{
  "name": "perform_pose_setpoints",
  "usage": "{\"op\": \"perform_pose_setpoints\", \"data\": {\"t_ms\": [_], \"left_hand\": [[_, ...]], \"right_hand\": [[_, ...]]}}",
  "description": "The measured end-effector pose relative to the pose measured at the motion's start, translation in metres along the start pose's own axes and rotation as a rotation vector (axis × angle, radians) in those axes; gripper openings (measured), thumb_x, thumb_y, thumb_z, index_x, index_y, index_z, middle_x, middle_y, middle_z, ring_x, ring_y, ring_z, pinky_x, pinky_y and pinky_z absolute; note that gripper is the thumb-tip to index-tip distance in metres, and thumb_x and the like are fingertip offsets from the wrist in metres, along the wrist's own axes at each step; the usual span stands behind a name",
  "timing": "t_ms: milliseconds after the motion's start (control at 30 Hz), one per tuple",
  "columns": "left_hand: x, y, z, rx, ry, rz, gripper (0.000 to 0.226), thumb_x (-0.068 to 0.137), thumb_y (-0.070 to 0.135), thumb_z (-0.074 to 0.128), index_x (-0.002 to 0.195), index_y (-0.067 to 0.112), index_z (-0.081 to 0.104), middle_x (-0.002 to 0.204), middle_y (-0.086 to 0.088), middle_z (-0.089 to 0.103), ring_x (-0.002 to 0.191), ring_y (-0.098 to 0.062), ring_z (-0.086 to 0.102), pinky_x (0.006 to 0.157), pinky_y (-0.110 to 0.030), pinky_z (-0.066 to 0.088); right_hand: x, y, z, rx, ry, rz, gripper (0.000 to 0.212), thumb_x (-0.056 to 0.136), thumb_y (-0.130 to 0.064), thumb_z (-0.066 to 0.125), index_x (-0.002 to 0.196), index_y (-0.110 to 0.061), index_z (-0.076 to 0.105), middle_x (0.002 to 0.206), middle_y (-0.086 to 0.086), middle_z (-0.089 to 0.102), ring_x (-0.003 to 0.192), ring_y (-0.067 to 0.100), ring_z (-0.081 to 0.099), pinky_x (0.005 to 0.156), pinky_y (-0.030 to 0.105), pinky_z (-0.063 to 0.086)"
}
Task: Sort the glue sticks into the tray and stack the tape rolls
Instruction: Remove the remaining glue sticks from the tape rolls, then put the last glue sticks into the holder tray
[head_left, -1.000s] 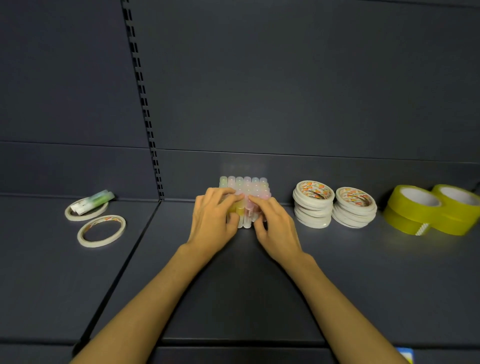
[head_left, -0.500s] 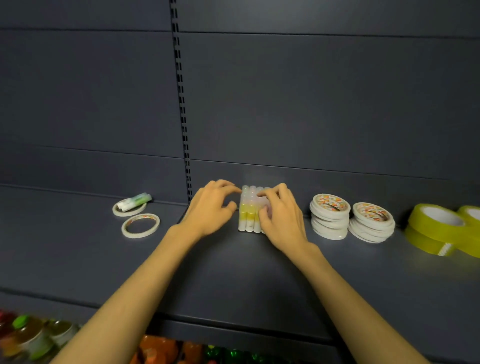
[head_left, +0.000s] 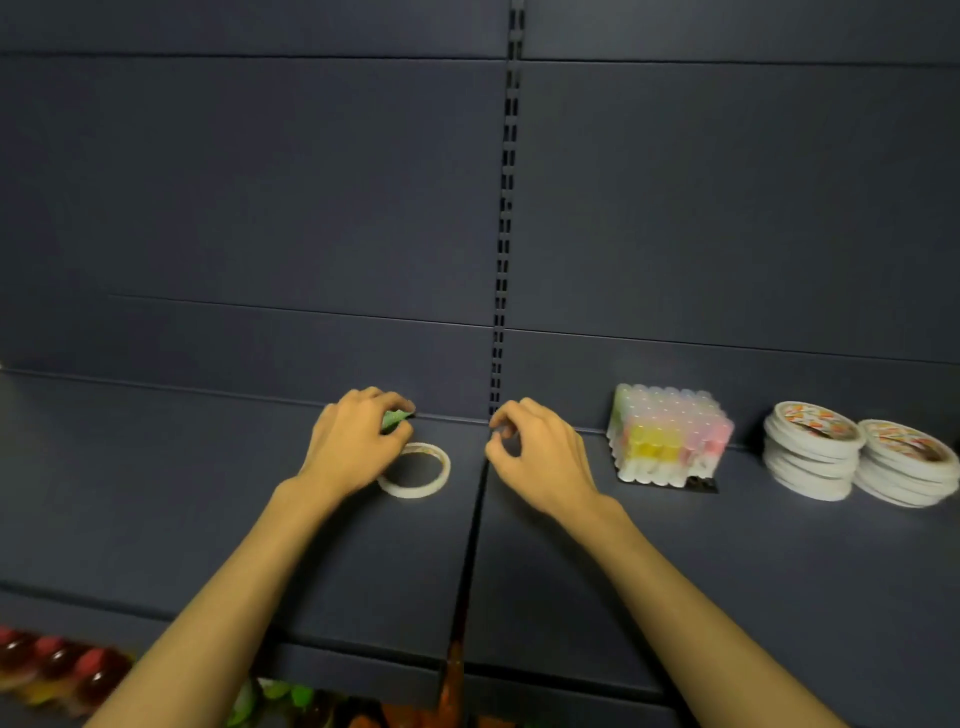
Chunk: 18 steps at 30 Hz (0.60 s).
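Green glue stick (head_left: 396, 417) — left hand (head_left: 353, 447) grips it.

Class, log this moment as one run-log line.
left hand: grips green glue stick | right hand: loosely curled, holds nothing | tray of glue sticks: untouched | thin tape roll: flat on shelf

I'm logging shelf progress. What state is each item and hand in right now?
Left hand: fingers curled round the green glue stick.
Right hand: loosely curled, holding nothing.
Loose tape ring: flat on the shelf, unstacked.
Glue stick block: upright, untouched.
White tape stacks: two piles, side by side.
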<state>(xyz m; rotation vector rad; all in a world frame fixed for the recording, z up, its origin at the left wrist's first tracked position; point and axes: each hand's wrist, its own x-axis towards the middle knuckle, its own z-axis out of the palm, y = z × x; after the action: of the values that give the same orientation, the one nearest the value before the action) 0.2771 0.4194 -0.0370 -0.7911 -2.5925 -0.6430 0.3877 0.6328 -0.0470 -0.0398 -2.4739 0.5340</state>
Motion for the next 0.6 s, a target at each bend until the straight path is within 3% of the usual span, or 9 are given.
{"op": "perform_pose_setpoints", "data": {"t_ms": [167, 333, 600], "left_hand": [[0.02, -0.062, -0.003, 0.025, -0.052, 0.013, 0.024, 0.092, 0.038, 0.056, 0.112, 0.028, 0.067, 0.103, 0.004, 0.064, 0.096, -0.021, 0.056, 0.077, -0.036, 0.045], [0.033, -0.108, 0.007, 0.01, -0.099, 0.034, 0.021, 0.093, 0.044, 0.056, 0.107, 0.031, 0.066, 0.094, 0.009, 0.061, 0.091, -0.016, 0.054, 0.075, -0.034, 0.043], [0.046, -0.14, 0.02, 0.001, -0.184, 0.051, 0.029, 0.094, 0.055, 0.053, 0.1, 0.031, 0.069, 0.089, 0.012, 0.056, 0.089, -0.011, 0.05, 0.076, -0.033, 0.039]], "right_hand": [[0.028, -0.036, 0.045, 0.001, -0.026, 0.032, 0.008, 0.086, -0.028, 0.06, 0.094, -0.026, 0.06, 0.083, -0.013, 0.051, 0.08, 0.011, 0.052, 0.064, 0.03, 0.044], [0.049, -0.056, 0.08, 0.004, -0.114, 0.005, 0.017, 0.087, -0.025, 0.064, 0.104, -0.026, 0.063, 0.094, -0.01, 0.057, 0.092, 0.013, 0.055, 0.074, 0.035, 0.051], [0.074, -0.07, 0.117, -0.063, -0.19, -0.043, 0.024, 0.09, -0.024, 0.067, 0.114, -0.023, 0.065, 0.106, -0.005, 0.058, 0.1, 0.015, 0.049, 0.08, 0.033, 0.048]]}}
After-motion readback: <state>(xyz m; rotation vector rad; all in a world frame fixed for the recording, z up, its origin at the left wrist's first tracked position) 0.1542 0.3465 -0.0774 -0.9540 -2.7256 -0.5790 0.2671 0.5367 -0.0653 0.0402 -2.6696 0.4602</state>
